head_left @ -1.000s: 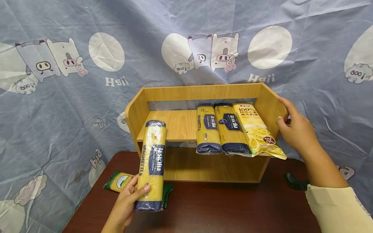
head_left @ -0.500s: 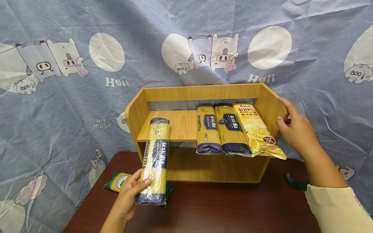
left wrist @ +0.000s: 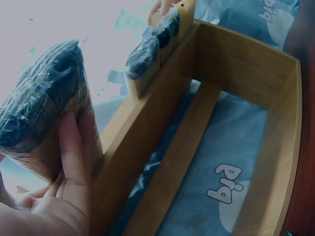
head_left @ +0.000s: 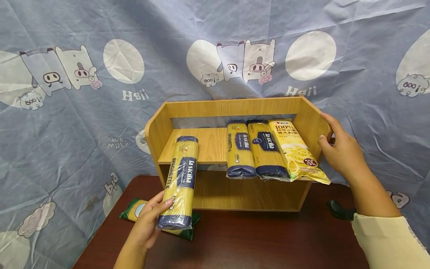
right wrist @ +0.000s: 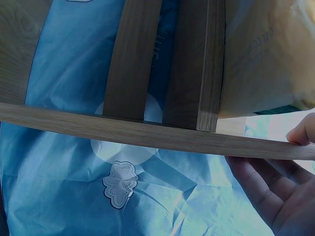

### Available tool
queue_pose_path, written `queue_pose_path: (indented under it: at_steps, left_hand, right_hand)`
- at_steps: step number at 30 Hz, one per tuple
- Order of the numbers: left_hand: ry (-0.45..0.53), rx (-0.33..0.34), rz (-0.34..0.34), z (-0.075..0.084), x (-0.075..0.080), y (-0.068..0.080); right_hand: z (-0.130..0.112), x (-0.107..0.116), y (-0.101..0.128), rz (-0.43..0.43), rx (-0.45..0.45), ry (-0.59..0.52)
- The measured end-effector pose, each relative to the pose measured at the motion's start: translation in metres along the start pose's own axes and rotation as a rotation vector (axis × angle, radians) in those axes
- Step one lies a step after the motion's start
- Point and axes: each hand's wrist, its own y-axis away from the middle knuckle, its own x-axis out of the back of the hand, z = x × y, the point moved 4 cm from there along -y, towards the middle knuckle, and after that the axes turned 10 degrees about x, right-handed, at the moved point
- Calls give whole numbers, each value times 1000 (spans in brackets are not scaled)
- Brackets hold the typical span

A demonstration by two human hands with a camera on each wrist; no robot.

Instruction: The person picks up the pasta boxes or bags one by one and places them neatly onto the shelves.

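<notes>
The person's left hand (head_left: 147, 221) is holding a long, clear-wrapped yellow spaghetti pack with dark blue ends (head_left: 180, 183) left of centre in the head view, in front of the pale wooden two-tier shelf (head_left: 231, 107). The pack's long axis is running steeply, leaning right at the top: its upper end is pointing toward the left part of the upper board, its lower end toward the bottom of the frame. Its navy label is facing the camera, with the lettering running along the length. Whether the pack is touching the board cannot be told.

The left forearm is extending from the bottom edge, slanting up and right; the thumb is lying across the pack's front and the fingers are curling round its side, closed about its lower part.

At the right of the frame, the right hand (head_left: 345, 151) is gripping the shelf's side panel, thumb on one face and fingers (right wrist: 261, 184) on the other, its forearm slanting up and left from a cream sleeve (head_left: 391, 239).

Two blue-ended spaghetti packs (head_left: 240, 149) and a yellow-and-white noodle packet (head_left: 297, 151) are lying side by side on the upper board, right of centre. A green-and-yellow packet (head_left: 132, 212) is lying on the dark reddish-brown tabletop (head_left: 252, 239), lower left, partly hidden.
</notes>
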Motion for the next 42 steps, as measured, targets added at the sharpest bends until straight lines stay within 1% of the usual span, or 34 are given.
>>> queue_pose_path:
  at_steps: [2, 6, 10, 17, 25, 32, 38, 42]
  left_hand:
    - [-6, -1, 3, 3, -1, -1]
    - [-10, -17, -18, 9, -4, -4]
    - [6, -27, -29, 14, -6, -7]
    - [44, -13, -15, 16, -6, -17]
    - [108, -27, -20, 17, -6, -32]
    - [138, -2, 9, 18, -4, -41]
    - [174, 21, 53, 19, -3, -50]
    - [196, 9, 74, 20, -5, -50]
  right_hand:
    - [0, 0, 0, 0, 1, 1]
    - [0, 0, 1, 3, 0, 0]
    - [-1, 0, 0, 8, 0, -4]
    - [-2, -1, 1, 10, 10, 5]
    - [-1, -1, 1, 17, 8, 6]
    - [0, 0, 2, 11, 2, 2]
    - [0, -1, 3, 5, 8, -6]
    - [0, -1, 2, 3, 3, -9]
